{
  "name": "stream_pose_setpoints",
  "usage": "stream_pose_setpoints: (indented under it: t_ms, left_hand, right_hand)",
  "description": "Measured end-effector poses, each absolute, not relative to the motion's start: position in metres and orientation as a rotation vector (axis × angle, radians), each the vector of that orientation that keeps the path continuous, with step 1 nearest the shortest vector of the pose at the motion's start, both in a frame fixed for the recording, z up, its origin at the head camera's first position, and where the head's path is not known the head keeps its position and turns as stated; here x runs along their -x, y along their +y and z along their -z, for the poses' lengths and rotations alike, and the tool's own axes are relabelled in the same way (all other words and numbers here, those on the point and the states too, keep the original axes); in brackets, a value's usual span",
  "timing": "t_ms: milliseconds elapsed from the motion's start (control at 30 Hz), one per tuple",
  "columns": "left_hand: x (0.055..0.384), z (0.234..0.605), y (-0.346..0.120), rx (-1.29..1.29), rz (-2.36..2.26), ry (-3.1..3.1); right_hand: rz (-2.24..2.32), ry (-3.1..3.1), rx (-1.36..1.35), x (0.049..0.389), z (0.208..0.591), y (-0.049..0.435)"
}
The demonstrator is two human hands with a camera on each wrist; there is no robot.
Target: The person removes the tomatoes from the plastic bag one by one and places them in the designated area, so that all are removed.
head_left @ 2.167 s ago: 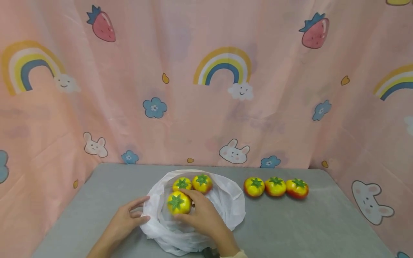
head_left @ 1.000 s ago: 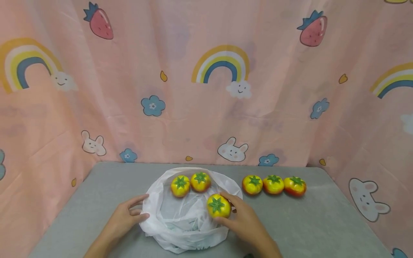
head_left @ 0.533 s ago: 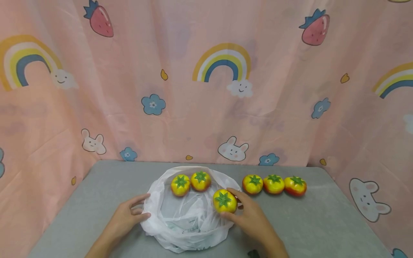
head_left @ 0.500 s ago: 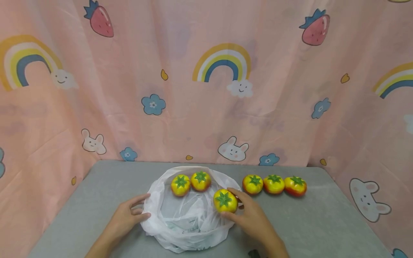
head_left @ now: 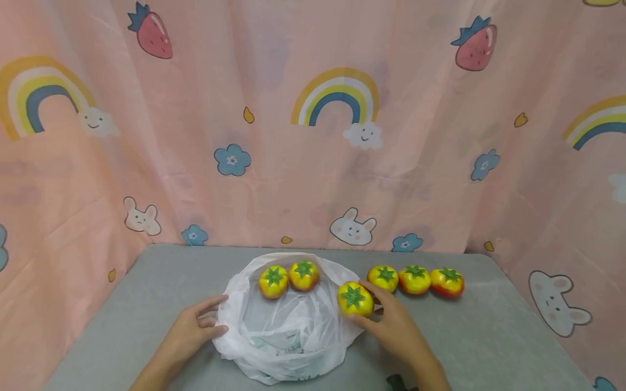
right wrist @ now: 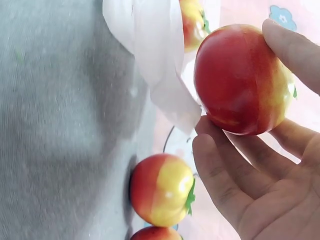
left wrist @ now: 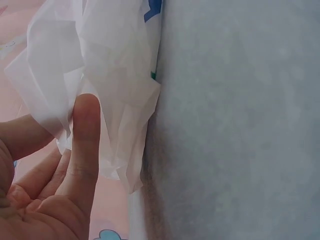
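Observation:
My right hand grips a yellow-and-red artificial tomato with a green star-shaped calyx, held above the right rim of a white plastic bag. The right wrist view shows this tomato's red underside between thumb and fingers, raised off the table. At the bag's left rim, my left hand pinches the plastic; in the left wrist view the thumb lies over the film with fingers behind it. Inside the open bag, toward the back, sit two similar tomatoes side by side.
Three more tomatoes stand in a row on the grey table, right of the bag. A pink printed curtain hangs behind and at both sides. A dark object shows by the right wrist.
My right hand has carried the tomato from over the bag's left part, beside the two others, rightward to the bag's right rim. The left hand has stayed at the left rim.

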State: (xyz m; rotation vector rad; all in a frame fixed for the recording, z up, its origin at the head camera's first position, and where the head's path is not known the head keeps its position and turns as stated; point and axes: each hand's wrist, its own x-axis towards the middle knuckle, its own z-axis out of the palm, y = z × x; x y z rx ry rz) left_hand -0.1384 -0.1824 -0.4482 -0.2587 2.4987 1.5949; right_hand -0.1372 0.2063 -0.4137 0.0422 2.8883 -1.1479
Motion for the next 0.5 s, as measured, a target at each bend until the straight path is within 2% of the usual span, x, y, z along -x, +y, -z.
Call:
stream_pose_setpoints:
  t_ms: [500]
  left_hand:
    - [0.138, 0.447, -0.183, 0.255, -1.613, 2.458]
  right_hand:
    - [1.103, 2.905, -0.069, 0.140, 0.413, 0.240]
